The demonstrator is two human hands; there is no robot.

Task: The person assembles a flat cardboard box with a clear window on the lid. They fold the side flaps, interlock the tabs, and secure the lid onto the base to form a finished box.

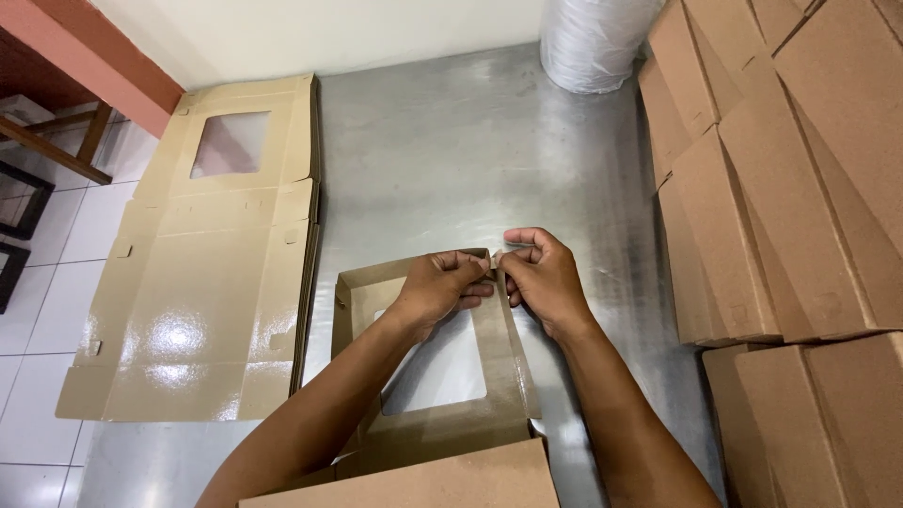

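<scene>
A brown cardboard box with a clear window (442,376) lies partly folded on the steel table (451,150), close to me. My left hand (440,287) pinches the box's far right corner flap from inside. My right hand (541,277) pinches the same corner from outside, its fingertips meeting the left hand's. Both forearms reach over the box. Part of the window is hidden under my left wrist.
A stack of flat unfolded window boxes (202,273) lies at the table's left edge. Folded brown boxes (781,188) are piled high on the right. A white plastic roll (593,42) stands at the back. Tiled floor and wooden furniture show at far left.
</scene>
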